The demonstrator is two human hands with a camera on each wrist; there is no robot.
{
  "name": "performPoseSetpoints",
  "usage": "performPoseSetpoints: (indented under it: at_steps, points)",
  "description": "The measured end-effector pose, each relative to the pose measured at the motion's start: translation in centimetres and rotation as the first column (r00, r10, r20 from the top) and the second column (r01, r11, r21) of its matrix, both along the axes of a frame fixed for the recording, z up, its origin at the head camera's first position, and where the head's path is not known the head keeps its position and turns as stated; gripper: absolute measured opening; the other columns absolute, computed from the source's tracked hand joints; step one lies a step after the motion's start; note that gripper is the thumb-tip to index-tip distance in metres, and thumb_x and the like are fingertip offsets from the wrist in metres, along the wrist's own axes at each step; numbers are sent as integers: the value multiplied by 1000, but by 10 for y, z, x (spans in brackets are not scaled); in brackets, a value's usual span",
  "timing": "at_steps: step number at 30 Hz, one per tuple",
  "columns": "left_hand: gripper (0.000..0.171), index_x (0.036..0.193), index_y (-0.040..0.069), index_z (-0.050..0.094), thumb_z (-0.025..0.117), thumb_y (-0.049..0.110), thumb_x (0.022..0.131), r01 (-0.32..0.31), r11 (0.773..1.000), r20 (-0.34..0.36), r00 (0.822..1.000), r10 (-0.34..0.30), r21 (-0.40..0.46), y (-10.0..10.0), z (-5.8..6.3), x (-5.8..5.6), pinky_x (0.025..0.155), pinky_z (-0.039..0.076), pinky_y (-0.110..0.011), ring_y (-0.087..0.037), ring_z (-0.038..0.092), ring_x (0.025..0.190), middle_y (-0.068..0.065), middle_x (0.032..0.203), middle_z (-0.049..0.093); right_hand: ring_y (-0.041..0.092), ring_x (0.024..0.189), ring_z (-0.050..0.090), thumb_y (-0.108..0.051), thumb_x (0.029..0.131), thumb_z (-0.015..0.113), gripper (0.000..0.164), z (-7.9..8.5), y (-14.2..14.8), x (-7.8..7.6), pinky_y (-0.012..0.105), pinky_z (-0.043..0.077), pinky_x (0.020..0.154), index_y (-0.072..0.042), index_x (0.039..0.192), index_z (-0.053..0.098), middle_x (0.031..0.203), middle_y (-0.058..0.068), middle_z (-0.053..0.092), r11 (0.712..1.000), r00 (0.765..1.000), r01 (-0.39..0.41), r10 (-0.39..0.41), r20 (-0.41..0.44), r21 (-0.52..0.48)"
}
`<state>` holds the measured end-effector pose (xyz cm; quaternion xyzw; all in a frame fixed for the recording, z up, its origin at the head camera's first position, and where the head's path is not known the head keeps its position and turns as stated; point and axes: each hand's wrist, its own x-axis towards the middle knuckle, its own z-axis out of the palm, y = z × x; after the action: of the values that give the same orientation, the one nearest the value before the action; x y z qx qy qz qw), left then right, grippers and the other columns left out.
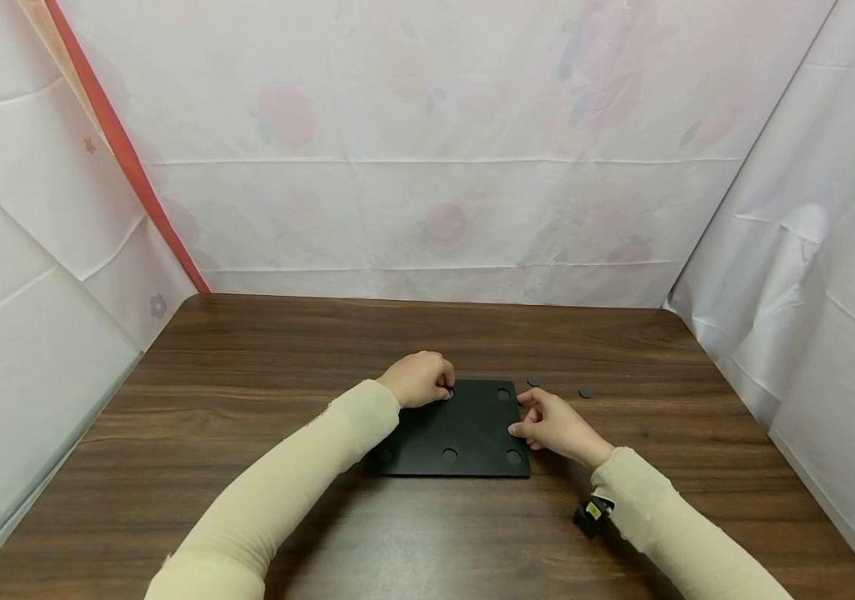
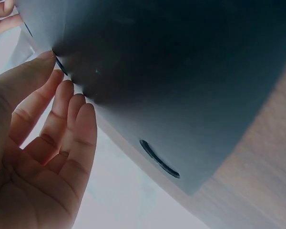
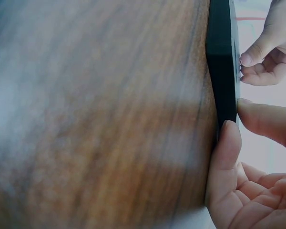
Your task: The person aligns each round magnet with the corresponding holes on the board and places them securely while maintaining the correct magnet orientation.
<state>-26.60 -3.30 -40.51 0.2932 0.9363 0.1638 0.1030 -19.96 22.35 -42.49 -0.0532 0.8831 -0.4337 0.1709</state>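
Note:
A flat black board with round recesses lies on the table. My left hand reaches over its far side, thumb and fingertips at the far middle recess. In the left wrist view, a dark crescent shows between the thumb and fingers of that hand; whether they pinch a disc there, I cannot tell. At the board's right edge, my right hand holds the board between thumb and finger. Close up in the right wrist view, the right hand's fingers touch the board's side.
Two small dark discs, one nearer the board and one farther right, lie on the brown wooden table. A small black device sits at the right wrist. White printed cloth hangs behind the table and at both sides.

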Motion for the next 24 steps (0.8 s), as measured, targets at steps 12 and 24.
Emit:
performPoseSetpoints:
  at_steps: [12,24]
  points:
    - [20,109,15,70,70,23,92,-2,1000,11,1000,2,-7,-3,3,3,85,51,-34,-15,59,93,-1,105,62,18,67,60,-13,89,72,59,0,0,1,33,55,63,3,139,44,80,9,61,1000,1000,-5,5,2,-9]
    - [37,128,13,63,67,29,94,-58,993,-17,998,60,99,-20,21,12,91,52,-38,-20,62,104,-6,122,61,18,67,61,-14,90,71,60,1,1,0,32,55,63,3,140,44,80,8,61,1000,1000,-8,8,11,1]
